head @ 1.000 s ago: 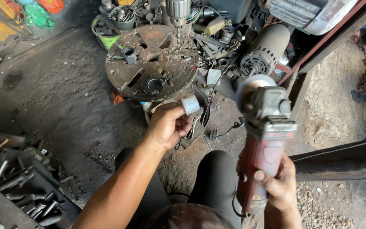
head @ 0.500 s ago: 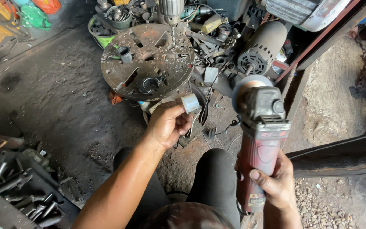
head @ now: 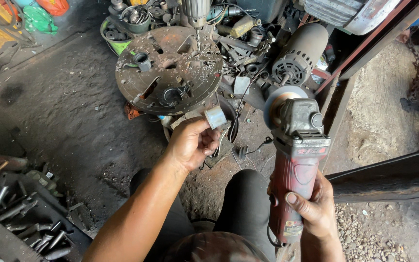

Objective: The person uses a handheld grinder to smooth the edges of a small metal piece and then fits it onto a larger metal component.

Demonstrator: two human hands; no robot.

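My left hand (head: 191,143) grips a short, light-grey metal cylinder (head: 215,117) between thumb and fingers, held up in front of a round rusty drill-press table (head: 168,68). My right hand (head: 312,208) is wrapped around the red body of an angle grinder (head: 297,160), which points away from me. Its grey gear head and grinding disc (head: 280,99) sit to the right of the cylinder, apart from it. A drill bit (head: 198,34) hangs over the round table.
An electric motor (head: 297,51) lies behind the grinder among scrap parts. A tray of bolts and rods (head: 20,218) is at lower left. A dark steel beam (head: 389,177) runs along the right. A green tub of parts (head: 117,29) stands at the back.
The view has shifted slightly; both hands keep their hold. The cylinder and grinder head stay about the same distance apart.
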